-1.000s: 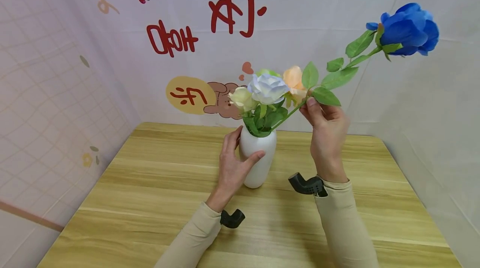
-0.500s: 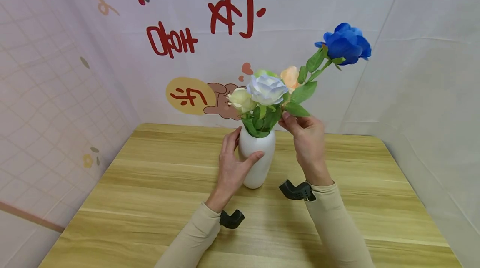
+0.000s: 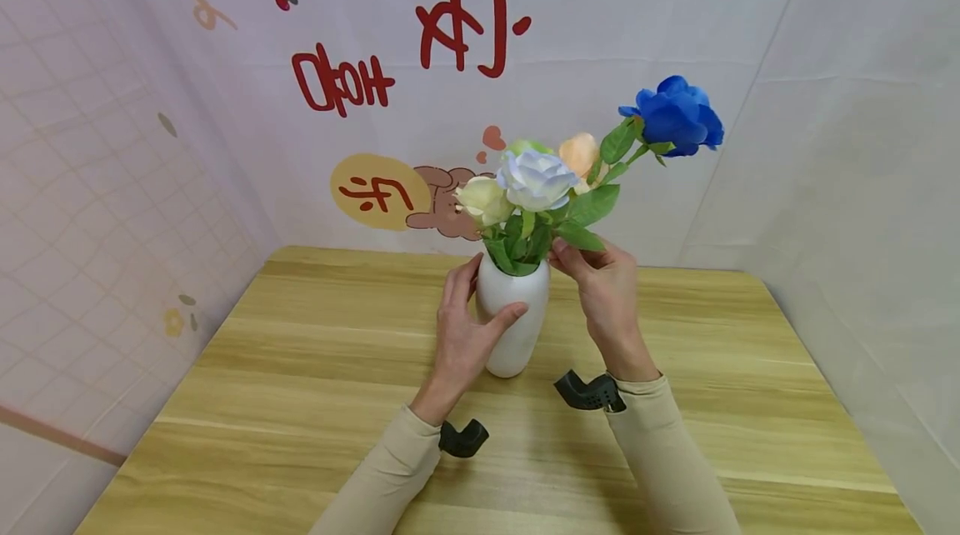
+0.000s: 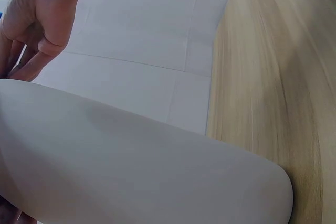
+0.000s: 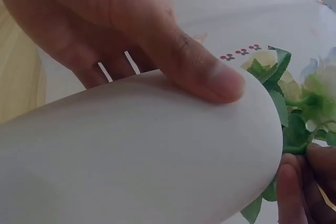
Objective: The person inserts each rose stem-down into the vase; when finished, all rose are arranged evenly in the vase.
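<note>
A white vase [image 3: 517, 327] stands upright on the wooden table. Around its left side curls my left hand [image 3: 467, 331], the thumb across its front; the right wrist view shows that thumb [image 5: 210, 80] on the white wall. My right hand [image 3: 611, 293] pinches the green stem of a blue artificial rose [image 3: 675, 118] close to the vase's rim. This rose leans to the upper right, and its stem's lower end is hidden. In the vase are a pale blue-white rose [image 3: 536, 179], a cream rose [image 3: 483, 200] and a peach rose [image 3: 579, 153], with a green bloom behind them.
The wooden table [image 3: 300, 402] reaches back to a white printed backdrop [image 3: 600, 10] with red characters. Fabric walls stand on the left and right. A black wrist mount [image 3: 588, 392] sits on the right wrist, another black mount [image 3: 463, 438] on the left.
My right hand has brought the blue rose left and down, its stem sinking toward the vase mouth. The left hand and the vase have stayed in place.
</note>
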`<state>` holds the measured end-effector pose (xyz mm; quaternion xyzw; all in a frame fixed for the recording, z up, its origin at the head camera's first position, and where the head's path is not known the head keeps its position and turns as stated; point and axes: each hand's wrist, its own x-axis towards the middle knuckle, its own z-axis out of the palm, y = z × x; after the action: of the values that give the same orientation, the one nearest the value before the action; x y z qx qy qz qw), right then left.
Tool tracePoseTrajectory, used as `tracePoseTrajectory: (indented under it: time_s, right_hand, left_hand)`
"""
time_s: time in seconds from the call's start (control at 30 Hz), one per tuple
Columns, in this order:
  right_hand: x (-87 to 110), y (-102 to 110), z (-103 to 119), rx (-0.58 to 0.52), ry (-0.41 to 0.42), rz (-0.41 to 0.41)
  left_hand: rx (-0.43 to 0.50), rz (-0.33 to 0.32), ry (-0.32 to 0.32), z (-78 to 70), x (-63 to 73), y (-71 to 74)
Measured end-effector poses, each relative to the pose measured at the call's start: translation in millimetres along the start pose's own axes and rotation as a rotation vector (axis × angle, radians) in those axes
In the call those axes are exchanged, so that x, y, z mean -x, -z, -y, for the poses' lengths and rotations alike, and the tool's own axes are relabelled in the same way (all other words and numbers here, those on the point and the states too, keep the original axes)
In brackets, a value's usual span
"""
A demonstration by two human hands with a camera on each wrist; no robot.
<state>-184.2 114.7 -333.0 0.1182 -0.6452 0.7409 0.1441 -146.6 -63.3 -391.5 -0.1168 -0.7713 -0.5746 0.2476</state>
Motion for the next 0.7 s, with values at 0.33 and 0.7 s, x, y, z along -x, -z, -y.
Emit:
tracePoseTrajectory:
  time_s: [0.33, 0.7]
  right_hand:
    - [6.2, 0, -10, 0.093, -0.038, -0.013]
    - [8.0, -2, -21, 0.069, -0.096, 0.005]
  left_hand:
    - [0.004, 0.008, 0.025, 3.3, 3.9, -1.6]
    - [-0.003, -0.002, 0.009, 2.8, 3.1, -1.5]
